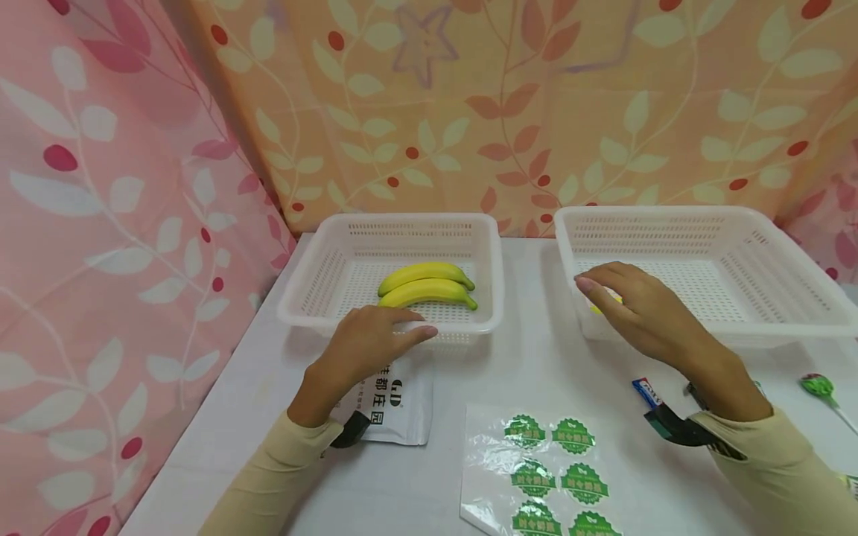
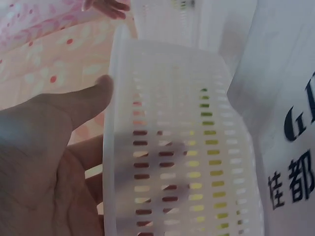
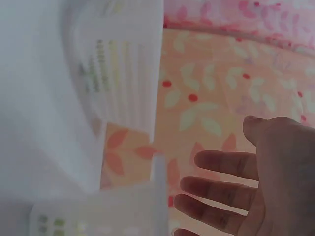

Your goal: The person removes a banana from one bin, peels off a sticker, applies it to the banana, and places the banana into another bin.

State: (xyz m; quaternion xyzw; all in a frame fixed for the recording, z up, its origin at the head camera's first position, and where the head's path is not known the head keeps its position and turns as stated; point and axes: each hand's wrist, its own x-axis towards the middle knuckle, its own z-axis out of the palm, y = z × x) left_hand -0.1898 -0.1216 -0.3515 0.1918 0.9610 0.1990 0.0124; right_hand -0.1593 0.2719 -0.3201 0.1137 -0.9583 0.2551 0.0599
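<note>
My left hand point(image 1: 372, 342) is at the front rim of the left white plastic basket point(image 1: 492, 298). Its fingers reach over the rim and show dark through the slots in the left wrist view, and the thumb lies by the rim. Two yellow bananas point(image 1: 429, 292) lie side by side in that basket, just beyond the fingers. Over the left front corner of the right white basket point(image 1: 771, 327) hovers my right hand point(image 1: 643, 309), fingers extended and holding nothing. Beneath it a yellow thing point(image 1: 595, 308) shows inside, mostly hidden.
A white printed pouch point(image 1: 412, 417) lies below my left hand. A sheet of green round stickers point(image 1: 492, 461) is at front centre. Near my right wrist are a small blue-and-red wrapped item point(image 1: 645, 392) and a green lollipop point(image 1: 818, 385). Patterned curtains point(image 1: 415, 112) stand behind.
</note>
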